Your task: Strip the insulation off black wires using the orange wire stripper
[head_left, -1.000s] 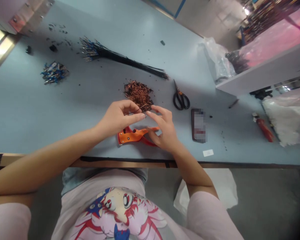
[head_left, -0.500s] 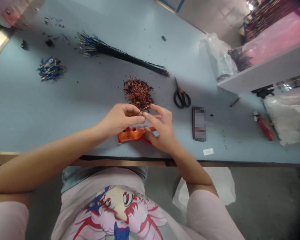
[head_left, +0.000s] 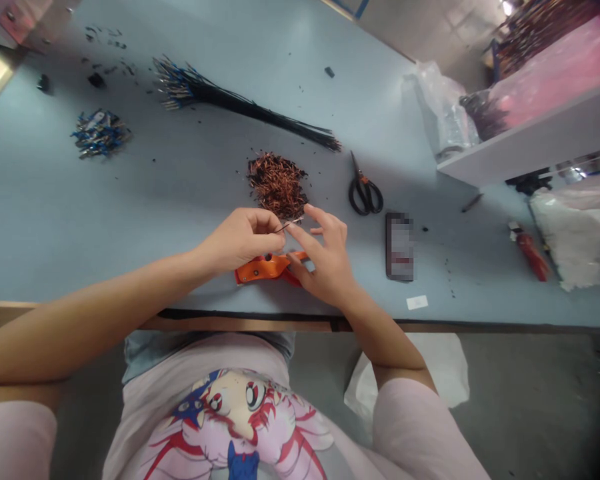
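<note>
A short piece of thin black wire (head_left: 283, 228) is pinched between the thumb and fingers of my left hand (head_left: 243, 241), its paler end pointing right. Close by, my right hand (head_left: 326, 257) has its fingers spread, with one fingertip at or just beside the wire's end; whether they touch I cannot tell. Under both hands lies an orange wire stripper (head_left: 261, 269), its handles partly covered by my right fingers. Just beyond the fingertips is a pile of copper and black wire scraps (head_left: 279, 185).
Black-handled scissors (head_left: 365, 193) and a phone (head_left: 399, 247) lie to the right. Further back is a bundle of black wires (head_left: 250, 107) with blue-sleeved ends. A heap of blue and silver terminals (head_left: 100, 133) sits left. A red-handled tool (head_left: 529, 253) rests far right.
My right fingertips have moved slightly away from my left, so a gap shows and more of the wire is visible. The view has shifted a little.
</note>
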`<control>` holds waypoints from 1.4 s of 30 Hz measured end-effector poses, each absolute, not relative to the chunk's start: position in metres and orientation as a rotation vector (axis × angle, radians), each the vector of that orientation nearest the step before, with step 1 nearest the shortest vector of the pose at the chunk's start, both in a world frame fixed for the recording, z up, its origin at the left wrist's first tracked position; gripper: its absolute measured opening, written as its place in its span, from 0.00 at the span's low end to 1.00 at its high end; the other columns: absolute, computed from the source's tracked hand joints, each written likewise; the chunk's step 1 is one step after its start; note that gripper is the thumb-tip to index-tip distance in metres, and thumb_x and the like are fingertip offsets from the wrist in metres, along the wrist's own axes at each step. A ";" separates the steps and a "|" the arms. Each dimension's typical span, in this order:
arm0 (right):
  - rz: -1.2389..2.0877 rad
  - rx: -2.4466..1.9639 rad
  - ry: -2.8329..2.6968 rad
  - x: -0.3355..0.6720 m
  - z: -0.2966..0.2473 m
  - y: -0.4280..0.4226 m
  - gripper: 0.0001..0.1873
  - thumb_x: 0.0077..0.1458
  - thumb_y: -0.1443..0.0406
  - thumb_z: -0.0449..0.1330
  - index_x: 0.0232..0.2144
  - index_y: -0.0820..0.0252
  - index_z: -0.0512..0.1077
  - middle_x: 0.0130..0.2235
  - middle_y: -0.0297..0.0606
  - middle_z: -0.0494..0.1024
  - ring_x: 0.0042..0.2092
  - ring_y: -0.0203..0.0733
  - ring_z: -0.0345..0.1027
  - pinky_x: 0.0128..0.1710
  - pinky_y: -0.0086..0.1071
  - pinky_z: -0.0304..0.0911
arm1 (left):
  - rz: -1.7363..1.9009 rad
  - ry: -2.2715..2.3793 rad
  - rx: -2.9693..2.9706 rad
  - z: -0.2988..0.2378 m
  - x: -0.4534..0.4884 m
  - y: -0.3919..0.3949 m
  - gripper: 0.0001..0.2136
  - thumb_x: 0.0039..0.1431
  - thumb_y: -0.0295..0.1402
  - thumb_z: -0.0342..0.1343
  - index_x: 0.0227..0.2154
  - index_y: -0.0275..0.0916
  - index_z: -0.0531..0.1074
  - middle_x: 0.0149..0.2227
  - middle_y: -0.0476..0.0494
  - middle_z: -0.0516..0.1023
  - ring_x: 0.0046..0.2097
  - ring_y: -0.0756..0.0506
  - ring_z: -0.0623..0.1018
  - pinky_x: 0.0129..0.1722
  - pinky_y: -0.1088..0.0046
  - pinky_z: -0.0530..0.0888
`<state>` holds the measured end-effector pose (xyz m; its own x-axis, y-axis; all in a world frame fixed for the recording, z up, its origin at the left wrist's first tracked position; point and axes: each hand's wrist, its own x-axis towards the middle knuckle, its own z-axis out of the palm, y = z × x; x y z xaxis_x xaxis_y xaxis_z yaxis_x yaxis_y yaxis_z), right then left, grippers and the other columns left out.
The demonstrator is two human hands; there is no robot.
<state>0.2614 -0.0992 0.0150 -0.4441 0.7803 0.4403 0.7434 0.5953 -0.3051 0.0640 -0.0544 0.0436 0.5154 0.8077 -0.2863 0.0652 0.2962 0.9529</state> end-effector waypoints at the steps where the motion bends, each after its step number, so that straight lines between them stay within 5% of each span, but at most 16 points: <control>1: 0.090 -1.205 -2.282 0.261 0.015 -0.099 0.35 0.59 0.68 0.58 0.64 0.38 0.54 0.64 0.43 0.55 0.61 0.58 0.54 0.48 0.51 0.68 | 0.597 0.913 1.194 0.043 0.064 -0.055 0.06 0.44 0.31 0.58 0.22 0.35 0.68 0.21 0.53 0.70 0.24 0.55 0.68 0.23 0.81 0.62; 12: 0.147 -1.319 -2.197 0.267 0.017 -0.096 0.32 0.59 0.64 0.58 0.63 0.44 0.57 0.64 0.46 0.56 0.61 0.59 0.55 0.53 0.56 0.63 | 0.506 0.995 1.617 0.045 0.045 -0.038 0.04 0.44 0.33 0.56 0.21 0.39 0.69 0.21 0.51 0.72 0.24 0.50 0.69 0.25 0.74 0.63; 17: 0.303 -1.338 -2.208 0.268 0.021 -0.094 0.33 0.57 0.62 0.59 0.64 0.48 0.56 0.63 0.48 0.58 0.60 0.57 0.58 0.59 0.58 0.57 | 0.799 1.593 2.069 0.038 0.027 -0.017 0.19 0.55 0.45 0.57 0.14 0.39 0.66 0.19 0.48 0.65 0.25 0.50 0.61 0.28 0.68 0.55; 21: 0.267 -1.266 -2.202 0.264 0.022 -0.096 0.33 0.57 0.62 0.59 0.64 0.49 0.56 0.63 0.48 0.57 0.63 0.57 0.54 0.59 0.57 0.57 | 1.059 1.415 1.714 0.045 0.035 -0.021 0.14 0.53 0.39 0.61 0.17 0.38 0.70 0.24 0.49 0.72 0.28 0.51 0.67 0.32 0.71 0.62; 26: 0.197 -1.210 -2.131 0.261 0.023 -0.104 0.34 0.57 0.61 0.59 0.65 0.47 0.55 0.65 0.47 0.53 0.64 0.59 0.52 0.56 0.56 0.61 | 0.798 1.122 1.328 0.064 0.058 -0.050 0.11 0.48 0.41 0.65 0.29 0.39 0.79 0.28 0.48 0.78 0.23 0.54 0.66 0.23 0.77 0.62; 32: 0.215 -1.144 -2.103 0.260 0.028 -0.112 0.34 0.58 0.62 0.58 0.65 0.44 0.54 0.66 0.45 0.51 0.65 0.59 0.51 0.50 0.52 0.67 | 0.801 1.053 1.078 0.074 0.070 -0.076 0.14 0.41 0.38 0.70 0.29 0.37 0.76 0.27 0.50 0.77 0.19 0.57 0.64 0.18 0.80 0.60; 42: 0.226 -1.102 -2.129 0.258 0.028 -0.114 0.35 0.56 0.64 0.59 0.64 0.43 0.55 0.67 0.44 0.51 0.67 0.61 0.48 0.54 0.57 0.62 | 0.928 1.052 1.154 0.073 0.077 -0.091 0.06 0.45 0.31 0.61 0.25 0.39 0.68 0.24 0.54 0.70 0.20 0.57 0.60 0.19 0.79 0.59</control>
<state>0.2584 -0.1142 0.0283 -0.3776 0.7677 0.5177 0.6422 0.6199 -0.4509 0.0767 -0.0909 0.0730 0.2587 0.9529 -0.1582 -0.0378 0.1736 0.9841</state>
